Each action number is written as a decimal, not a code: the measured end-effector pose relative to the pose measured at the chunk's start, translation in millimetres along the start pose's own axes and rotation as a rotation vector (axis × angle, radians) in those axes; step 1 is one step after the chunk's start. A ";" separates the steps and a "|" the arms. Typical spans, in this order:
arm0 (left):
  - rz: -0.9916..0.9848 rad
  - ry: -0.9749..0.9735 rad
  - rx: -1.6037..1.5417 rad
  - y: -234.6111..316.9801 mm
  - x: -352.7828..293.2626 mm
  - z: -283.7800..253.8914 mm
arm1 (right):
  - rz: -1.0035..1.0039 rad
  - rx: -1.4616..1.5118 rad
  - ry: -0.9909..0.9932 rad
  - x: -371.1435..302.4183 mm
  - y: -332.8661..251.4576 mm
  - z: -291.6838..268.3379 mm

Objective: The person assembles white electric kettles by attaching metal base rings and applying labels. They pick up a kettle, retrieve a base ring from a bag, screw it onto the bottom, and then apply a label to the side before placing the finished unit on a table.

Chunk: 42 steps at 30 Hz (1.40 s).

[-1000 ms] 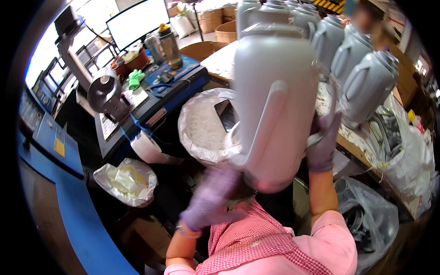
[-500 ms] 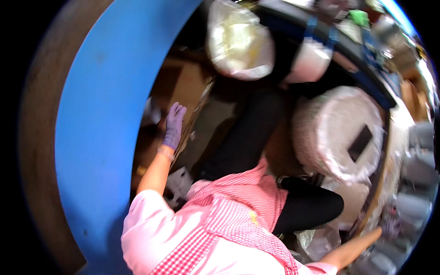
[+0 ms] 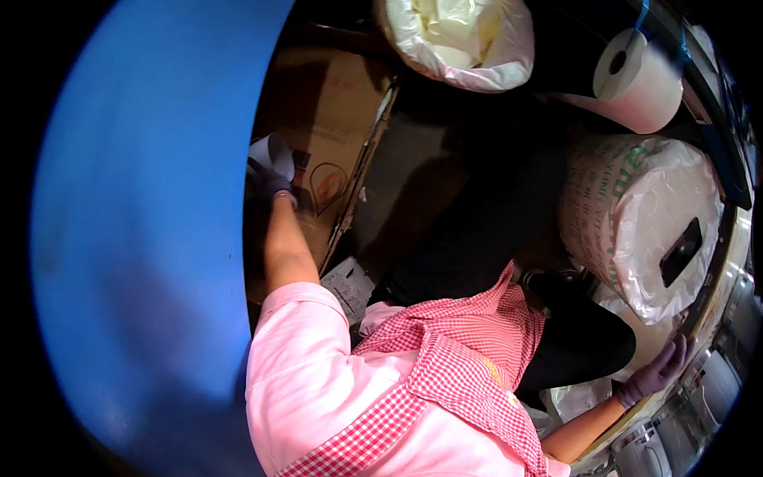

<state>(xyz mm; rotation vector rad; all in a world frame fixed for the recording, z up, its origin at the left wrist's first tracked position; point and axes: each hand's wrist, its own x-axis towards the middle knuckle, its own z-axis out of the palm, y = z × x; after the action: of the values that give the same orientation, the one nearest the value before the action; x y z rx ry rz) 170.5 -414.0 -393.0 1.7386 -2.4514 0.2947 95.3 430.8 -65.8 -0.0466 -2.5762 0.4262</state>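
Note:
My left hand (image 3: pixel 269 180), in a purple glove, is closed on a pale grey, hollow, cup-shaped piece (image 3: pixel 275 153). It is low at the left, over a cardboard box (image 3: pixel 334 95), beside the blue surface's edge; some fingers are hidden by shadow and by the piece. My right hand (image 3: pixel 658 369), gloved too, is at the lower right with fingers stretched out and nothing in it. It is beside the worktable's edge (image 3: pixel 699 306), nearest to several grey plastic housings (image 3: pixel 718 387) with clear parts.
A large blue surface (image 3: pixel 143 238) fills the left. Ahead stand a white bag-lined bin (image 3: pixel 469 75) and a hanging white roll (image 3: pixel 648 91). A wrapped round bundle (image 3: pixel 596 207) at the right carries a black phone-like slab (image 3: pixel 681 253). My legs in black trousers (image 3: pixel 469 230) are between.
My left hand, outstretched before, has reached down left and now holds the pale grey piece. My right hand has come away from the grey housings toward the table's edge. The whole view has shifted.

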 end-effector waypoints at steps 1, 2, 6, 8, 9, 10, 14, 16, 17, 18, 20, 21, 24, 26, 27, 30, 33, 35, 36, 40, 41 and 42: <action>0.037 0.010 -0.076 -17.4 14.5 5.5 | -0.017 0.031 -0.082 1.1 -15.4 4.9; 0.073 0.015 -0.154 -34.6 27.3 9.7 | 0.023 0.114 -0.126 -0.3 -33.4 10.6; 0.224 -0.059 -0.324 18.0 -11.3 -39.3 | 0.104 0.505 -0.273 -24.0 -115.5 45.1; 0.292 -0.094 -0.913 42.3 -38.4 -106.2 | 0.138 0.858 -0.559 -29.2 -158.8 64.2; 0.275 -0.099 -1.063 47.1 -55.7 -135.0 | 0.308 1.091 -0.707 -30.4 -182.9 72.4; 0.254 -0.109 -1.218 51.6 -77.4 -167.8 | 0.479 1.320 -0.852 -29.0 -206.1 79.4; 0.628 -0.040 -1.447 75.1 -186.0 -356.7 | 0.764 2.073 -0.951 -25.6 -239.0 103.2; 1.244 -0.305 -1.785 62.3 -197.9 -364.4 | 0.537 1.797 -0.839 -12.1 -223.2 96.3; 1.461 -0.523 -1.938 74.9 -202.9 -377.5 | 0.440 1.632 -0.784 -3.5 -221.1 93.4; 1.513 -0.784 -2.110 94.5 -206.5 -390.8 | 0.529 1.722 -0.689 3.3 -213.7 75.0; 0.827 -0.690 -1.946 136.6 -217.3 -418.6 | 0.211 1.691 -0.758 -15.1 -165.0 47.4; 0.949 -0.814 -1.965 168.6 -218.5 -418.3 | 0.149 1.607 -0.734 -24.2 -151.0 34.6; 1.062 -1.580 -1.741 235.8 -246.8 -439.5 | -0.023 1.171 -0.997 -45.7 -106.4 -12.5; 1.347 -1.765 -1.475 258.6 -286.0 -454.7 | -0.472 1.011 -0.932 -14.9 -87.5 -43.6; 1.495 -1.775 -1.435 261.8 -311.1 -462.1 | -0.090 1.090 -0.720 -23.8 -82.3 -61.1; 1.999 -1.606 -1.326 262.8 -377.2 -512.1 | -0.048 0.913 -0.254 -23.2 -98.7 -100.6; 2.427 -1.336 -1.191 268.1 -394.1 -540.2 | -0.457 0.497 -0.117 -15.1 -118.8 -129.3; 2.520 -1.227 -1.202 261.6 -399.6 -544.6 | -0.477 0.573 -0.166 -19.2 -113.0 -131.1; 2.525 -1.213 -1.214 259.6 -403.8 -544.7 | -0.459 0.540 -0.204 -18.8 -113.4 -131.9; 2.519 -1.398 -1.118 254.9 -408.8 -549.7 | -0.532 0.440 -0.160 -21.5 -115.3 -125.0; 2.407 -1.502 -1.166 252.2 -411.0 -546.0 | -0.521 0.462 -0.215 -20.4 -114.4 -127.2; 2.327 -1.585 -1.126 252.2 -413.0 -547.4 | -0.517 0.442 -0.243 -17.6 -112.4 -126.9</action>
<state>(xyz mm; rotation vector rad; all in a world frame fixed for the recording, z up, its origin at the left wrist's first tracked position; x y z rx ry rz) 62.5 171.3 30.8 1.5044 1.4802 1.4694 180.0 358.9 63.5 0.8494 -2.5270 0.8183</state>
